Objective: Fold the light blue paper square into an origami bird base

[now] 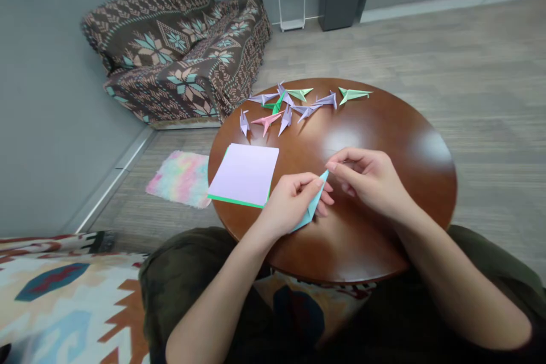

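Two hands over a round wooden bench point(384, 125), viewed from above. The left hand point(290, 205) held a pale blue folded paper point(313, 205) at lower center of the frame, its fingers point(322, 185) curled around the paper in a pinch. The right hand point(367, 179) was arched above the paper's narrow upper point, its fingers point(336, 164) slightly spread. Their tips lay just beside that point; whether they pinched it could not be told.

Left of the hands lay a lilac sheet point(243, 175) with a green edge, one side at the bench rim. Paper cranes point(267, 121) stood in a loose cluster at upper center of the bench. A rainbow-hued mat point(179, 179) lay on the floor point(469, 68) below the rim.

Risks: a light hold could let the narrow point slip or crease off line; a brush from the left wrist could push the sheet over the rim.
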Tool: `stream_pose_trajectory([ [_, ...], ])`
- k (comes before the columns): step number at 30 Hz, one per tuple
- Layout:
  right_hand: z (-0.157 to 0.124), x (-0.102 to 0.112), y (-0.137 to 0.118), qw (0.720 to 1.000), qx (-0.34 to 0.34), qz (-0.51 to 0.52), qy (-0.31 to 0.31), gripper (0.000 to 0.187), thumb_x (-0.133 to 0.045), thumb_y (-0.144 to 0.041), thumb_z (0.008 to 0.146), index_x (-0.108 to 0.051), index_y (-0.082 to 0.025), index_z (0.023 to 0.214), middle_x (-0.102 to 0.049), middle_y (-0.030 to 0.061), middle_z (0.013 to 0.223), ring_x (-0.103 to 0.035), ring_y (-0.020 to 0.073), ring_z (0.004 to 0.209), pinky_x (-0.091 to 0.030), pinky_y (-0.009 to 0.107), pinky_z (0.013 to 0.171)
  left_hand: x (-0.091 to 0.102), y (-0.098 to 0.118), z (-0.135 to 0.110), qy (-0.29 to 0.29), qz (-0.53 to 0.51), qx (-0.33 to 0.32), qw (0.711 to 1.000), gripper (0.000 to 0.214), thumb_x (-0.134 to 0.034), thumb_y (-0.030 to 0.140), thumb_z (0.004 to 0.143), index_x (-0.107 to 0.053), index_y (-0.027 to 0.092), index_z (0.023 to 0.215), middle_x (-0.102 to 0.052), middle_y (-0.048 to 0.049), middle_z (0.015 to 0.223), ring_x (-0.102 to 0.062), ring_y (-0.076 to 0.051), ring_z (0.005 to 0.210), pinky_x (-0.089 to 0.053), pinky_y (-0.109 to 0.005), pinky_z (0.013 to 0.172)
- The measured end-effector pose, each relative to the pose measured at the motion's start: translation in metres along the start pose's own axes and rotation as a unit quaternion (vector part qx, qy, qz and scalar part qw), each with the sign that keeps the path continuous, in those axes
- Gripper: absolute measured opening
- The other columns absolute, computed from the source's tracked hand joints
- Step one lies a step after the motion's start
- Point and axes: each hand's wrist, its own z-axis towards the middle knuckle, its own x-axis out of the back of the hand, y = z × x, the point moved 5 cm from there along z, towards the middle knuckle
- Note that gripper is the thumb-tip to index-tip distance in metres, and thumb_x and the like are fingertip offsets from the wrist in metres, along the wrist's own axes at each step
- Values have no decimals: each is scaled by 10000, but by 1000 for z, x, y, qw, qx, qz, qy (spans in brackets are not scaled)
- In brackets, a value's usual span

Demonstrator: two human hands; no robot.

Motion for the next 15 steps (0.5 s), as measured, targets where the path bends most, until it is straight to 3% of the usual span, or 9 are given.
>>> stream_pose_trajectory([
  [3,1,3,0,999,20,-35,0,251,-776,-396,881,-706,-171,794,-613,-22,585,-525,104,473,-412,222,453,10,2,0,16,19,7,1000,307,-698,416,922,-728,124,834,-704,-38,675,-644,-118,546,-496,-219,567],
  [6,0,-3,1,996,18,-54,-65,206,-767,-366,899,-715,-179,834,-707,19,715,-618,140,606,-481,238,551,13,3,-1,15,43,3,999,292,-712,400,909,-725,124,816,-678,-22,604,-630,-118,527,-496,-213,559],
  [9,-1,-8,2,991,7,-70,-115,191,-756,-348,905,-723,-180,819,-714,27,721,-613,152,623,-475,250,564,14,5,-1,11,63,-2,998,295,-710,403,916,-725,126,813,-689,-28,595,-638,-123,537,-505,-213,574],
  [15,3,8,-2,994,38,-83,-54,180,-707,-294,892,-705,-178,755,-613,-7,628,-533,136,589,-411,254,559,26,9,-2,31,59,-1,998,271,-766,398,880,-749,129,858,-714,-29,634,-658,-133,562,-534,-229,607],
])
